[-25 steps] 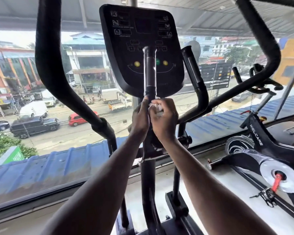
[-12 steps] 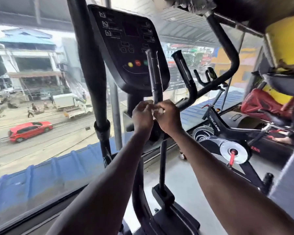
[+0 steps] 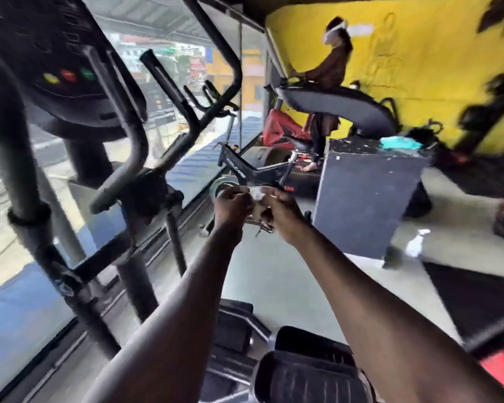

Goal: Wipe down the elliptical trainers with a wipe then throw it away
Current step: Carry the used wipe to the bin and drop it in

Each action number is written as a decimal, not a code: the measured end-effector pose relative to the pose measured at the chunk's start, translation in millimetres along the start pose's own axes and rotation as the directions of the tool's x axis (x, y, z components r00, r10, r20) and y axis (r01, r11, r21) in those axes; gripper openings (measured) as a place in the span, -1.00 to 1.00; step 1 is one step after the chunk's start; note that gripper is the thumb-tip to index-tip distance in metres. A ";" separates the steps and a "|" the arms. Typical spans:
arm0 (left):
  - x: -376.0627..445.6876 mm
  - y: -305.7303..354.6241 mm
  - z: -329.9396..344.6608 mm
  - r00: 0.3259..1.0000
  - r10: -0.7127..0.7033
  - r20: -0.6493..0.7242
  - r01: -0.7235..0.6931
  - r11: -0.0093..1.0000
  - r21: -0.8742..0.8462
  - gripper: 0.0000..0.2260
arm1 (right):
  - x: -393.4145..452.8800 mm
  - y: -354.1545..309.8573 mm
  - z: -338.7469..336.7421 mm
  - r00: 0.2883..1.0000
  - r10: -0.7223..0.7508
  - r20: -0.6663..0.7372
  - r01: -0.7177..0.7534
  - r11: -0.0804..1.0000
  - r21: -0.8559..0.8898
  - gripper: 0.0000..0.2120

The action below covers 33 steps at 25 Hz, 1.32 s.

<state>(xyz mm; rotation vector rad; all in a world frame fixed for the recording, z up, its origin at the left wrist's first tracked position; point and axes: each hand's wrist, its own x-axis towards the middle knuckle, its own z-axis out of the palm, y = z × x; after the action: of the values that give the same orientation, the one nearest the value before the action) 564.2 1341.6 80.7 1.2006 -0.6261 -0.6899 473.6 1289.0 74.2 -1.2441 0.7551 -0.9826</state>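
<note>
**Q:** Where is the wipe, and who holds it?

**A:** The wipe [image 3: 257,196] sits between my two hands, in the air to the right of the elliptical trainer [image 3: 120,158] and touching none of it. My left hand [image 3: 234,205] has its fingers curled onto one edge; my right hand [image 3: 280,212] pinches the other. Both sets of fingers are closed on the wipe. Motion blur hides whether it is bunched or spread.

**Q:** Why two hands on something so small?

**A:** My reading: I am refolding or balling it. One hand anchors, the other gathers. Holding it at chest height, clear of the machine, keeps the used side off the bars.

**Q:** Why face away from the console?

**A:** The console [image 3: 56,62] and handlebars [image 3: 169,82] lie at the left edge of view; ahead are the spin bike [image 3: 253,167] and a dark box [image 3: 367,196] with a spray bottle [image 3: 416,242] on the floor beside it. I judge this machine is done, so I am turning either to the next trainer or to a bin. No bin is visible.

**Q:** Risk?

**A:** Dropping the wipe while regripping it. Someone stands on a treadmill [image 3: 341,106] by the yellow wall, well apart from me.
</note>
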 end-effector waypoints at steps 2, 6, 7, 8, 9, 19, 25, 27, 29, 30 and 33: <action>-16.8 -22.1 55.5 0.993 -0.035 0.111 0.032 0.999 0.025 -0.92 | -20.3 -7.4 -63.3 0.992 0.007 -0.129 -0.018 0.996 -0.085 -0.85; -80.0 -67.6 196.2 0.883 -0.186 0.431 0.168 0.983 0.079 -0.84 | -77.6 -29.3 -205.5 0.905 -0.093 -0.416 0.064 0.994 -0.083 -0.84; -100.0 -77.4 228.5 0.840 -0.204 0.502 0.180 0.979 0.096 -0.82 | -96.7 -35.4 -238.2 0.871 -0.113 -0.477 0.078 0.993 -0.091 -0.80; -127.0 -88.8 268.6 0.797 -0.218 0.564 0.187 0.976 0.112 -0.81 | -119.1 -40.7 -281.5 0.825 -0.140 -0.548 0.095 0.989 -0.110 -0.74; -157.0 -99.4 307.4 0.769 -0.234 0.595 0.197 0.972 0.128 -0.79 | -142.4 -44.6 -324.6 0.781 -0.161 -0.604 0.104 0.986 -0.128 -0.70; -486.9 -189.2 629.9 0.352 -0.406 0.843 0.226 0.911 0.344 -0.80 | -401.4 -93.7 -684.1 0.368 -0.048 -0.929 0.052 0.998 -0.031 -0.79; -622.7 -223.5 769.1 0.074 -0.418 0.906 0.216 0.893 0.394 -0.72 | -502.3 -117.1 -840.7 0.145 -0.010 -0.989 0.074 0.997 0.000 -0.84; -659.8 -239.6 824.5 -0.008 -0.378 0.926 0.201 0.906 0.372 -0.74 | -524.3 -128.2 -901.8 0.079 -0.002 -0.997 0.092 0.996 0.005 -0.82; -696.0 -255.4 884.1 -0.081 -0.353 0.932 0.265 0.894 0.362 -0.73 | -544.5 -140.5 -959.6 0.062 -0.028 -0.998 0.042 0.999 -0.025 -0.82; -715.7 -260.5 915.5 -0.110 -0.368 0.923 0.291 0.876 0.384 -0.76 | -554.2 -150.0 -990.0 0.044 -0.036 -0.998 0.034 0.999 -0.035 -0.85; -768.0 -268.6 989.2 -0.181 -0.474 0.862 0.265 0.821 0.506 -0.94 | -584.6 -178.8 -1068.3 -0.111 -0.014 -0.994 0.015 1.000 -0.016 -0.86</action>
<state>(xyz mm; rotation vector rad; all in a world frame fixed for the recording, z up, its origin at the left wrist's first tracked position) -712.4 1265.1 10.5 0.7537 -1.6316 -2.2556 -753.2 1375.7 22.9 -0.1298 1.9569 -1.9848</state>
